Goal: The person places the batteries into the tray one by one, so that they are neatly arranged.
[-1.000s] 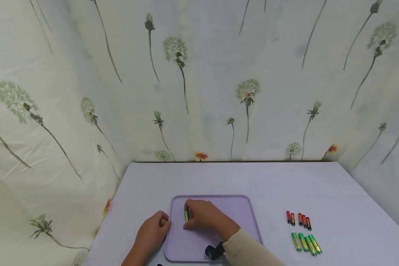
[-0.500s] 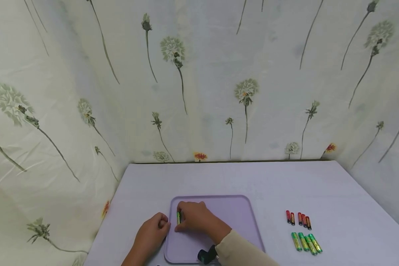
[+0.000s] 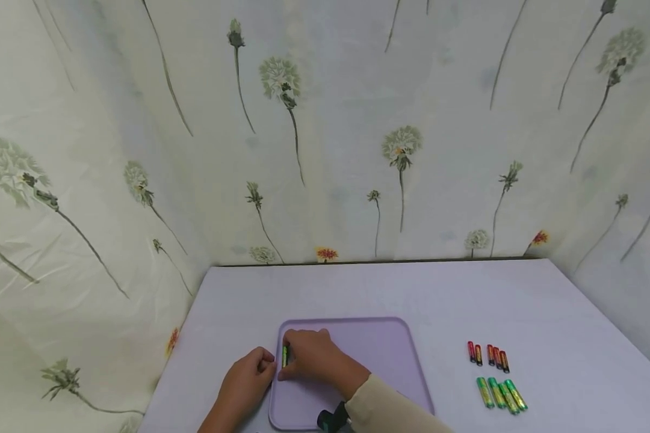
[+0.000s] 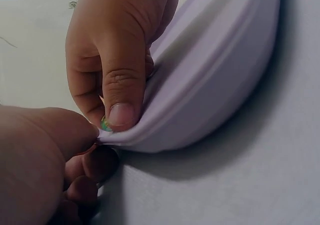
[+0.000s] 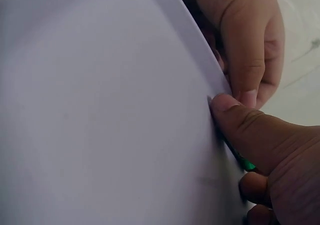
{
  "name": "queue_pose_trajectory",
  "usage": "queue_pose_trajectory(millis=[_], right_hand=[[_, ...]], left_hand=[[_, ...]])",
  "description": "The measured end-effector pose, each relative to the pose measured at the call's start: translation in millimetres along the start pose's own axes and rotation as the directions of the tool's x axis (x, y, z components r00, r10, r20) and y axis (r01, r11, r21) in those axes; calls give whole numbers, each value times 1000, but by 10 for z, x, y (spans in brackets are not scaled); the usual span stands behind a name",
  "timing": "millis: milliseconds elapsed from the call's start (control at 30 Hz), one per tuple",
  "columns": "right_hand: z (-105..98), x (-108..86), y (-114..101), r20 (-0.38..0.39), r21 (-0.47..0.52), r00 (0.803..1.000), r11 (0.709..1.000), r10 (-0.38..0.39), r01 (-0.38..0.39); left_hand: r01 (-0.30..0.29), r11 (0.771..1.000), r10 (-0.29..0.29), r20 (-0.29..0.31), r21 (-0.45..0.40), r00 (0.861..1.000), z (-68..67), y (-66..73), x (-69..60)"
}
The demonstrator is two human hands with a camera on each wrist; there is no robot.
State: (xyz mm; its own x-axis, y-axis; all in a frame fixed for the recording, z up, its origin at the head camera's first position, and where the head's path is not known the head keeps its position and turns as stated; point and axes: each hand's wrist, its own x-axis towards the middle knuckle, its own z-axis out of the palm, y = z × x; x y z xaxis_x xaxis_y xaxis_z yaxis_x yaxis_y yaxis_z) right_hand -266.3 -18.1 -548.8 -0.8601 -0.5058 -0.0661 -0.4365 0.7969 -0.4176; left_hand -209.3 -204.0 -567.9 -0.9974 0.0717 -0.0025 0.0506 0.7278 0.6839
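A: "Now that the right hand (image 3: 315,361) has shifted left, where's the green battery (image 3: 284,357)?"

B: "It's gone from farther inside the tray (image 3: 368,349) to just beside its left rim, clamped between thumb and fingers."

A: "Meaning?"

B: "It's lined up along that side, not yet released, I'd judge; whether it touches the rim is hidden."

A: "And the left hand (image 3: 246,380)?"

B: "Thumb and fingers pinch that rim."

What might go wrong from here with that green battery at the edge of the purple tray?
The green battery is round, so it may roll across the purple tray once the right hand lets go. The left hand pinches the tray close by, so a tug there could shift or tilt it.
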Motion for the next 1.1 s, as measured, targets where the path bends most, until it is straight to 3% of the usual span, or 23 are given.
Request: queue_pose_trajectory(millis=[400, 1100], right_hand=[[-27, 5, -111, -15, -53, 999, 998, -39, 39], [-5, -23, -137, -13, -38, 1000, 999, -3, 2]], left_hand=[[-7, 1000, 7, 9, 5, 1000, -36, 46, 11], [1, 1000, -1, 14, 6, 1000, -23, 36, 9]])
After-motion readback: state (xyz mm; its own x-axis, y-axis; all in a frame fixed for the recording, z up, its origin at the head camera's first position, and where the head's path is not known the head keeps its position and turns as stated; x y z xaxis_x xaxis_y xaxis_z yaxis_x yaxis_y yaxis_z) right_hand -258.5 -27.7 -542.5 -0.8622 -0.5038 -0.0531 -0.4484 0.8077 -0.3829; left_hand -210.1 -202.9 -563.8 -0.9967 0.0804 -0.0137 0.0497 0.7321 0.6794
